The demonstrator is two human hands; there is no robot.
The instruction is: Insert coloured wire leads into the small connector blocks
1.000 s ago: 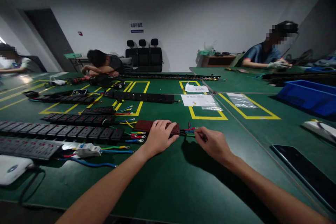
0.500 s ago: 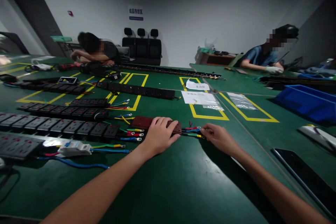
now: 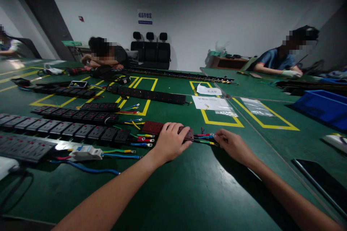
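Note:
My left hand (image 3: 171, 140) lies over a dark red socket strip (image 3: 151, 127), fingers across its top and thumb along the near side. Short wires come out of the strip's right end. Among them are a blue wire (image 3: 201, 137) and a green-yellow wire (image 3: 204, 142), which ends in a ring terminal. My right hand (image 3: 230, 143) is closed in a pinch at the tip of the blue wire, and the fingers partly cover that end. From the strip's left end run yellow and blue leads (image 3: 132, 122).
Rows of black socket strips (image 3: 81, 131) with ring-ended wires fill the left side, near a white breaker (image 3: 86, 152). Papers (image 3: 203, 102), a blue bin (image 3: 322, 108) and a phone (image 3: 320, 180) lie to the right. Co-workers sit across the green table (image 3: 168, 195).
The whole view has shifted slightly, so the scene sits further right. Both hands keep their places on the strip and the wire.

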